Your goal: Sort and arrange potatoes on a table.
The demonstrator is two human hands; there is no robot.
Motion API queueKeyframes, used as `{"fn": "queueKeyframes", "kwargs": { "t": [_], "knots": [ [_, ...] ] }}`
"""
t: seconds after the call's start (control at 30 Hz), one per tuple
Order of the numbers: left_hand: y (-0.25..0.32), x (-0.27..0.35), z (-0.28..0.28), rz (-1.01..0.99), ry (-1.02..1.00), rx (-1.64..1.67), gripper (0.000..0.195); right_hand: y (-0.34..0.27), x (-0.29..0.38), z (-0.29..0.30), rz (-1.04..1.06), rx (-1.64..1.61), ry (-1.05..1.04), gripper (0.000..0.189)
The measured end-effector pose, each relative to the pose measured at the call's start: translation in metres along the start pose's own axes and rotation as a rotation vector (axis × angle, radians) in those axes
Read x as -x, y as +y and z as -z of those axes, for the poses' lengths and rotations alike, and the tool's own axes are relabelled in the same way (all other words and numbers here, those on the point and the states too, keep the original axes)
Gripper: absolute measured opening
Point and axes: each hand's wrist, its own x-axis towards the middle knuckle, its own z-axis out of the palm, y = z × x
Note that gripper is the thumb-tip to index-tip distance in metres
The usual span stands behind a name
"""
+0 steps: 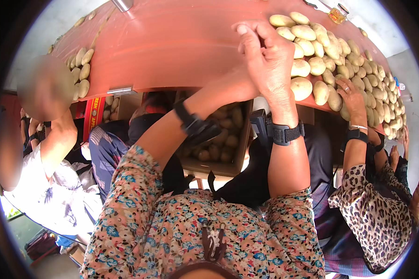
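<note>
My right hand (269, 57) is raised over the red tabletop (181, 45), its fingers curled and its thumb uppermost; nothing shows in it, but its palm is hidden. Blurred, my left hand (241, 83) reaches across, and its fingers disappear behind my right hand and wrist. Just right of my right hand lies a large spread of pale yellow oval produce (301, 88), potatoes or mangoes. Below the table edge, an open crate (209, 169) holds more oval produce (214, 152) in shade. Both my wrists wear black straps with small devices.
At right, a co-worker's ringed hand (351, 94) touches the produce. A person in white sits at left, beside a smaller group of produce (84, 71). A red printed carton (96, 113) stands under the table. A glass jar (338, 14) sits at the far right edge.
</note>
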Motion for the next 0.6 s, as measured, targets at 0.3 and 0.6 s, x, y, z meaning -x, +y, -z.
{"fn": "queueKeyframes", "kwargs": {
  "t": [0.3,0.6],
  "knots": [
    [0.005,0.132,0.012,0.466,-1.147,-0.224,0.02,-0.006,0.0,0.015,-0.095,-0.133,0.128,0.021],
    [-0.076,0.172,-0.159,0.381,-0.536,-0.355,0.042,-0.027,0.018,-0.01,0.266,0.251,-0.131,0.002]
  ]
}}
